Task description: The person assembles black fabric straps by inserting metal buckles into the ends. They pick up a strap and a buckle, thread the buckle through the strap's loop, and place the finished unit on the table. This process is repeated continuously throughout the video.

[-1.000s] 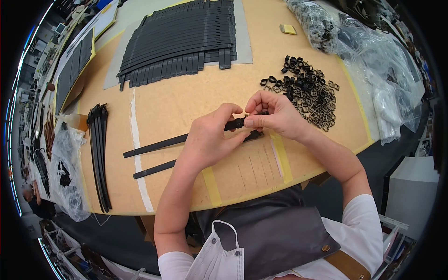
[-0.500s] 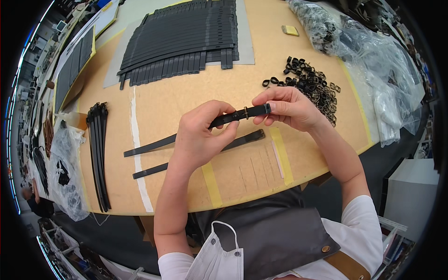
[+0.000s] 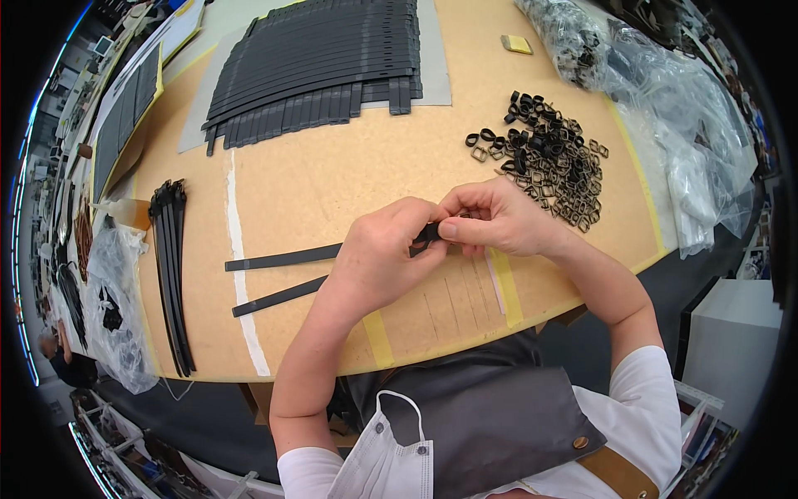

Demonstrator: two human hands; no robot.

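Note:
Close together over the near middle of the table, both my hands work at the buckle end of a black strap (image 3: 429, 234). My left hand (image 3: 378, 254) pinches it from the left. The thumb and fingers of my right hand (image 3: 497, 218) are closed on its tip. The fingers cover the buckle. Two strap lengths, an upper one (image 3: 283, 259) and a lower one (image 3: 278, 298), run out leftward from behind my left hand. Which of them belongs to the held end I cannot tell.
Black keeper loops (image 3: 540, 137) and metal buckles (image 3: 565, 195) lie heaped at right. Flat dark straps (image 3: 316, 58) cover a grey sheet at the back. A bundle of finished straps (image 3: 170, 283) lies left, near a plastic bag (image 3: 116, 316). More plastic bags (image 3: 690, 125) sit far right.
My hands have come together, the right one moving left and down, and the buckle is now hidden. Both strap tails on the left have shifted and changed angle.

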